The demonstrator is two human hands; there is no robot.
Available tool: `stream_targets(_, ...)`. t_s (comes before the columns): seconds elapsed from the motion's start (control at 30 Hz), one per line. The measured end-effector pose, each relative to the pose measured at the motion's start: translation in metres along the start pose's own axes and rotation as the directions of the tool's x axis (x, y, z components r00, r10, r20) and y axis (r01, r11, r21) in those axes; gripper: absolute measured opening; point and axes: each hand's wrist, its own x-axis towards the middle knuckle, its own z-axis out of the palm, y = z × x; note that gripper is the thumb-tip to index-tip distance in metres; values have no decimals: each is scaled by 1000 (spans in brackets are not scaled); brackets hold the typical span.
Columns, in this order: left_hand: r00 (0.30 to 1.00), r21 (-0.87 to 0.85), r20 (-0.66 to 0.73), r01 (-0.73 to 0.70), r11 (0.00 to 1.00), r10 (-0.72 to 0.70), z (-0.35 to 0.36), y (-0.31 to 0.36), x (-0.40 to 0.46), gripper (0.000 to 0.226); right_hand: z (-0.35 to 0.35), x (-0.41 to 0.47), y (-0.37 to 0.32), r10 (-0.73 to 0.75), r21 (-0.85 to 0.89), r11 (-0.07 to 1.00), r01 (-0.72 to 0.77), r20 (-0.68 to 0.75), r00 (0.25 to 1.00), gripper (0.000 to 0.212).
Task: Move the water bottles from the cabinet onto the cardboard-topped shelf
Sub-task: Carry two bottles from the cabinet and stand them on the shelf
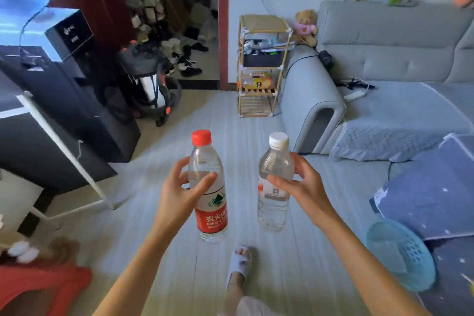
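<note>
My left hand grips a clear water bottle with a red cap and red label, held upright over the floor. My right hand holds a second clear bottle with a white cap and white label, also upright, a little to the right of the first. Both bottles are at chest distance in front of me. Far ahead, beside the sofa arm, stands a bamboo-framed shelf with a flat cardboard top; that top is bare. Its lower tiers hold a dark box and packaged items.
A grey sofa fills the right side, with blue pillows and a light-blue basket near my right arm. A black cabinet and a white frame stand at left, a vacuum cleaner beyond. My slippered foot is on the striped floor.
</note>
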Motion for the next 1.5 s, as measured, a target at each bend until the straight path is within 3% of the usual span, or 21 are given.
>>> stream_targets(0.33,998,49,6,-62,997,62,79,43,261,48,-37,269,-9,0,-14,1000,0,4,1000,61)
stream_targets(0.53,999,55,25,-25,998,24,126,44,395,70,-55,405,7,31,-7,1000,-31,7,999,60)
stream_targets(0.67,998,95,47,-32,995,28,167,39,506,56,-69,517,21,47,-34,998,-47,1,999,58)
stream_targets(0.77,998,79,48,-36,996,32,196,47,594,60,-82,603,18,48,-32,998,-48,-6,999,49)
stream_targets(0.93,995,85,88,-43,995,36,240,80,724,67,-111,729,6,67,-32,997,-69,-41,997,60)
stream_targets(1.1,989,83,146,-46,995,34,281,98,827,56,-140,840,4,75,-9,997,-76,-46,996,57)
stream_targets(1.33,1000,86,28,-8,996,6,338,106,973,57,-173,1018,10,66,-45,997,-65,24,998,45)
stream_targets(1.5,999,96,-23,26,995,-24,372,123,1080,55,-189,1140,0,53,-100,994,-45,75,996,48)
